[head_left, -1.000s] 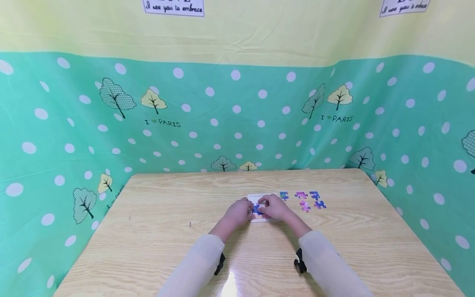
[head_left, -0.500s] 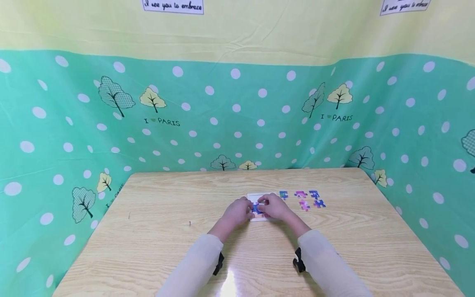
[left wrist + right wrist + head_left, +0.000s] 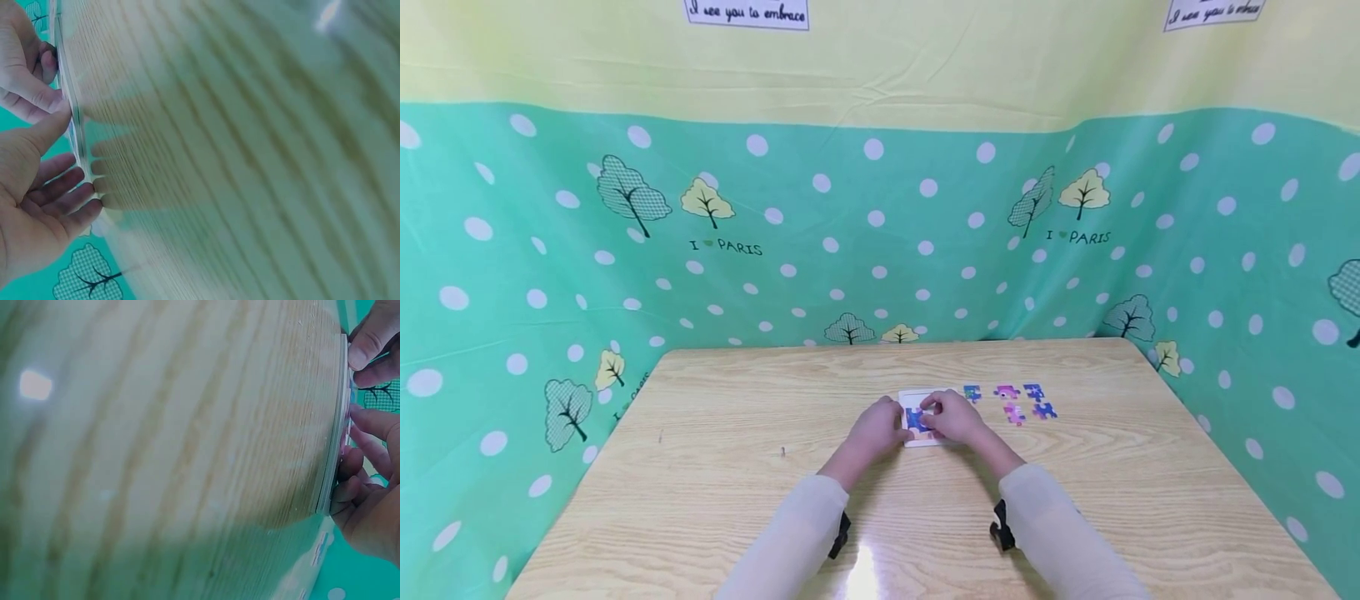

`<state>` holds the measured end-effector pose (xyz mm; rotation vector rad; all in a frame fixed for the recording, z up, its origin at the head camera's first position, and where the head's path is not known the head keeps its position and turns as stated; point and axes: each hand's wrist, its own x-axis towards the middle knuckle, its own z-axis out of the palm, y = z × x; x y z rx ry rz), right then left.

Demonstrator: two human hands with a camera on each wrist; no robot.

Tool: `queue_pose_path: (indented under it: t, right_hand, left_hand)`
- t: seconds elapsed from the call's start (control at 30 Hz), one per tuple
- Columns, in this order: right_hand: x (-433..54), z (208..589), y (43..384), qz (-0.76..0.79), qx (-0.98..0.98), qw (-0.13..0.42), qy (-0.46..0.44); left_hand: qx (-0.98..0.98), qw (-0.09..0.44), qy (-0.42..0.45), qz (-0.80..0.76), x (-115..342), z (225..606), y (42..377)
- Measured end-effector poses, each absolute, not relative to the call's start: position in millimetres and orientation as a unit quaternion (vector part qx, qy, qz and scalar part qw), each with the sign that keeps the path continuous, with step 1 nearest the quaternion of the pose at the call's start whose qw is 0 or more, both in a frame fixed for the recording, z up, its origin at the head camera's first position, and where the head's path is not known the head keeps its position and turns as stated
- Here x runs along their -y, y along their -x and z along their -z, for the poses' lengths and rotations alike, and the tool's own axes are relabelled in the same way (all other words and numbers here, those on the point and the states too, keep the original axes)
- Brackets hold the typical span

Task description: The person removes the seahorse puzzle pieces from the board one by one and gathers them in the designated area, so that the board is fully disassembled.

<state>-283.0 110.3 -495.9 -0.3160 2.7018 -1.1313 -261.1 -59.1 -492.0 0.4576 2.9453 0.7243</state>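
Observation:
A white-framed jigsaw board lies flat on the table, with blue and pinkish pieces showing between the hands. My left hand rests at the board's left edge; in the left wrist view its thumb touches the edge and its fingers stay fairly straight, tips near the tabletop. Over the board's middle, my right hand pinches a blue puzzle piece between thumb and forefinger. That hand covers the board's right part. Seen edge-on in the right wrist view, the board has my right fingers beside it.
Several loose pieces lie right of the board: a green-blue piece, pink pieces and blue pieces. A tiny dark bit sits left on the wooden table. A patterned green curtain hangs behind.
The left fingertips have drawn slightly left, and more of the blue picture shows between the hands. The right hand stays nearly in place. The head view has shifted a little.

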Motion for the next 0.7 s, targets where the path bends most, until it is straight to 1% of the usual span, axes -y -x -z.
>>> queue_pose_path:
  t: [0.27,0.7]
  right_hand:
    - [-109.0,495.7,280.5,0.393,-0.911,0.092,0.089]
    - [-104.6,493.1,278.3,0.414,-0.903,0.090,0.063]
  left_hand:
    - [-0.962,0.029,-0.154,-0.226,59.3,492.8,261.6]
    - [-0.964,0.039,-0.143,-0.223,57.7,491.0,260.8]
